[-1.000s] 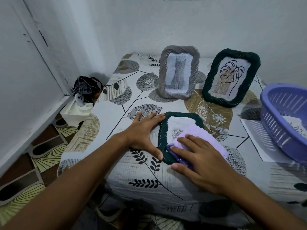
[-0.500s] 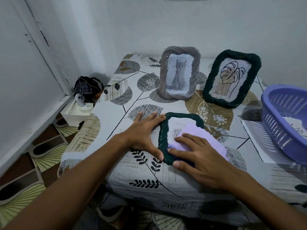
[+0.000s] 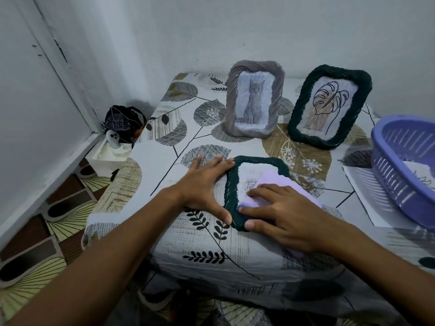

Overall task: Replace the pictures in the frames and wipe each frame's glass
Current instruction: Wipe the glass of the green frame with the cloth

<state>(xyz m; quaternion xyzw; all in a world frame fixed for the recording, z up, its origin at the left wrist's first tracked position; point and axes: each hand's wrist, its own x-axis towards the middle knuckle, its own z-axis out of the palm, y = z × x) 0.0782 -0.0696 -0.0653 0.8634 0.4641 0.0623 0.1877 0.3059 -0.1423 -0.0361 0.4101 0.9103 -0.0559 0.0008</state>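
Flat on the bench, a dark green frame (image 3: 231, 184), left hand (image 3: 202, 184) unclenched against its edge, right hand (image 3: 280, 215) flat-fingered atop a lilac cloth (image 3: 270, 184).

A home, a corner of a room.
Leaf-print cloth (image 3: 211, 142) over the table, patterned floor tiles (image 3: 35, 243), plain painted walls (image 3: 211, 31), laundry-style plastic basket (image 3: 404, 165).

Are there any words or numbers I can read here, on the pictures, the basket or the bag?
None can be read.
Dark patterned bag by the wall: pale marks, too blurred to read.
Grey ribbed frame, cat picture: no words.
Dark green woven frame, leaf drawing: no words.
Purple plastic basket: no label.
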